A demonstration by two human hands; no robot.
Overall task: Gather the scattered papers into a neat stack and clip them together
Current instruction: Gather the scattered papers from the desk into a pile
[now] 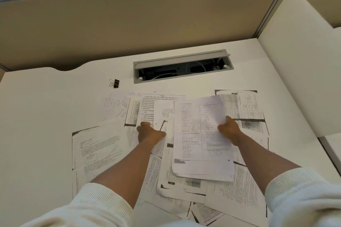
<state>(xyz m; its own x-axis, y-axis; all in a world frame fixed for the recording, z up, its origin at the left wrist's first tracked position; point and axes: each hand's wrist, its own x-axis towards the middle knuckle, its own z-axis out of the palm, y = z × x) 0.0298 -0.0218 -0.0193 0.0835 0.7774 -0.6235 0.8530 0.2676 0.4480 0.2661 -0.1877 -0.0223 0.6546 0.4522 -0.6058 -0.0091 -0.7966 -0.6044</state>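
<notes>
Several printed sheets [103,149] lie scattered and overlapping across the white desk [46,116]. My right hand [229,129] grips the right edge of a small bundle of sheets [199,138], lifted a little above the others. My left hand [149,131] has its fingers curled on a sheet [162,114] in the middle of the pile, pinching its edge. A black binder clip [114,83] lies by itself on the desk, beyond the papers to the upper left, away from both hands.
A grey cable hatch [182,61] stands open at the back of the desk, with wires inside. A tan partition [129,29] closes the back, and a white side panel [295,64] bounds the right. Bare desk shows at the left.
</notes>
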